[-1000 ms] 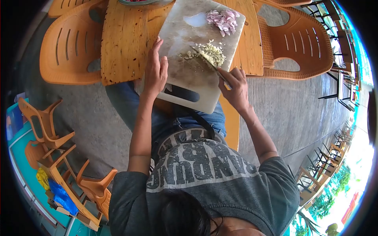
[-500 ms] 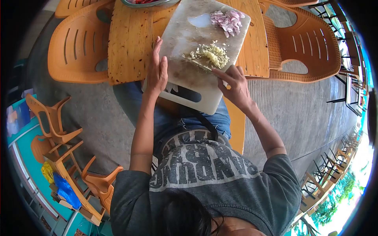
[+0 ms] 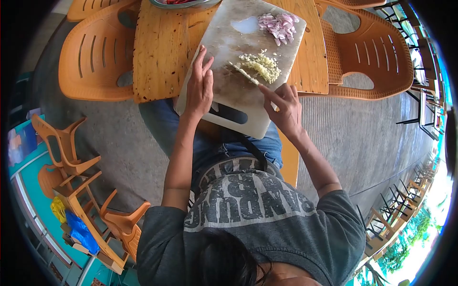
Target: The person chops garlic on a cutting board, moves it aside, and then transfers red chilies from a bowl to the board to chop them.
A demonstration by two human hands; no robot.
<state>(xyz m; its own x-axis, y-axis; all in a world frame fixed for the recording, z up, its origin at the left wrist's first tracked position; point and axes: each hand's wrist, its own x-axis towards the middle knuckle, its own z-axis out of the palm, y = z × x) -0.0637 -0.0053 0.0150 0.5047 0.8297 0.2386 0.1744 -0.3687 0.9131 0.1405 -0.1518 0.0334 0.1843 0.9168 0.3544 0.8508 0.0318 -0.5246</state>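
My right hand point(image 3: 285, 108) is closed around the handle of a knife point(image 3: 244, 74), whose blade points up and left over the board, with pale bits along it. Just beyond the blade lies a heap of chopped garlic point(image 3: 264, 66). Sliced shallots point(image 3: 279, 27) sit in a pile near the far right corner of the cutting board point(image 3: 221, 39). On the board's left side rests my left hand point(image 3: 199, 89), fingers extended and somewhat apart, holding nothing. The near end of the board, with its handle slot, overhangs the table edge above my lap.
Beneath the board is a wooden table point(image 3: 160, 55). A bowl point(image 3: 183, 4) with red contents stands at its far edge, partly cut off. Orange chairs flank the table, one at left point(image 3: 95, 52) and one at right point(image 3: 377, 52). More chairs stand farther away on both sides.
My left hand has moved right, farther onto the board. The knife has shifted slightly, its blade now angled a little away from the garlic heap. The board has moved slightly right in view.
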